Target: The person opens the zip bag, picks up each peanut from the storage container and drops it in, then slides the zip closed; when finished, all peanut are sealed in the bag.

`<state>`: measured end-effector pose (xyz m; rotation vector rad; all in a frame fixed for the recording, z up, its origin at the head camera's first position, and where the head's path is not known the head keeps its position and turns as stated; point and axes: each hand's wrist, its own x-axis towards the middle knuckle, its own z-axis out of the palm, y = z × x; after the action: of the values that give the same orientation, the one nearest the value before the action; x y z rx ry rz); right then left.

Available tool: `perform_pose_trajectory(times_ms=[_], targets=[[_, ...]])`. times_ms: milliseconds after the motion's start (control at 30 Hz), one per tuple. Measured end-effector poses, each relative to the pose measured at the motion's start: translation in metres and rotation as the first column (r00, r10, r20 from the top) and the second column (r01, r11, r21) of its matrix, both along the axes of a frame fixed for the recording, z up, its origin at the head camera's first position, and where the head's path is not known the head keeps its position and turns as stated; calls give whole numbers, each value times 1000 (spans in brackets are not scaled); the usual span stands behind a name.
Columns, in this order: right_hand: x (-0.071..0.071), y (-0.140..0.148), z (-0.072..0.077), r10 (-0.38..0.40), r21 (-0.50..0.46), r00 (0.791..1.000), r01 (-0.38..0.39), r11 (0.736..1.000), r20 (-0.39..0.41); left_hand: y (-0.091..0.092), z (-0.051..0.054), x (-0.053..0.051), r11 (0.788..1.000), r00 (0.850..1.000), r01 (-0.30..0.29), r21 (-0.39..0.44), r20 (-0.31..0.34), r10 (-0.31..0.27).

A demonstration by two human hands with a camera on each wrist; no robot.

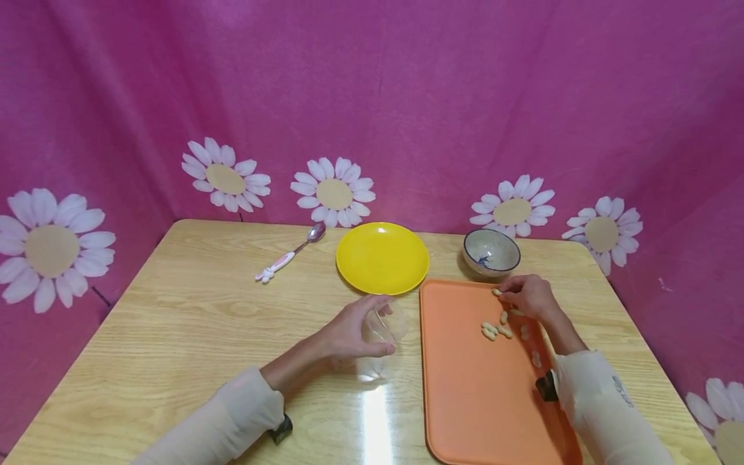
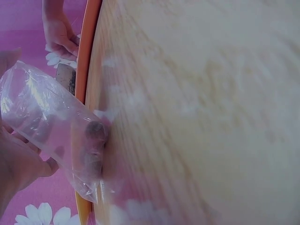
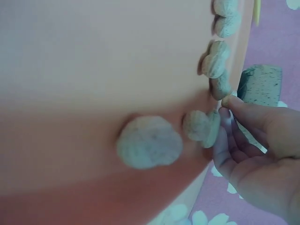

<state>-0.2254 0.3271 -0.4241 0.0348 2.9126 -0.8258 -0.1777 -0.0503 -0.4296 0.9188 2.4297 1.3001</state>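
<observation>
The right hand [image 1: 527, 296] pinched a peanut [image 1: 496, 292] near the far end of the orange tray [image 1: 476, 400], its visible end poking left from the fingertips. Well apart, left of the tray, the left hand [image 1: 354, 330] gripped a clear plastic bag [image 2: 51, 108], its long axis slanting down rightward in the left wrist view

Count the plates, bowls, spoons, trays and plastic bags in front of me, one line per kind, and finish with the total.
Plate: 1
Bowl: 1
Spoon: 1
Tray: 1
Plastic bag: 1
Total: 5
</observation>
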Motion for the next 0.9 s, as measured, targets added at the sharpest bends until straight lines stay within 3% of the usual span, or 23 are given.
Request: perform_pose_trajectory(times_ms=[267, 400, 633, 900], targets=[[12, -17, 9, 75, -77, 995, -80, 994, -61, 1, -3, 1, 1000, 1000, -9, 10, 17, 8], [22, -34, 15, 102, -161, 991, -115, 980, -88, 2, -4, 1, 1000, 1000, -2, 7, 16, 2], [35, -75, 28, 195, -281, 963, -242, 929, -186, 3, -4, 1, 1000, 1000, 1, 14, 16, -1], [48, -117, 34, 253, -421, 950, -308, 853, -181, 4, -3, 1, 1000, 1000, 6, 4, 12, -6]])
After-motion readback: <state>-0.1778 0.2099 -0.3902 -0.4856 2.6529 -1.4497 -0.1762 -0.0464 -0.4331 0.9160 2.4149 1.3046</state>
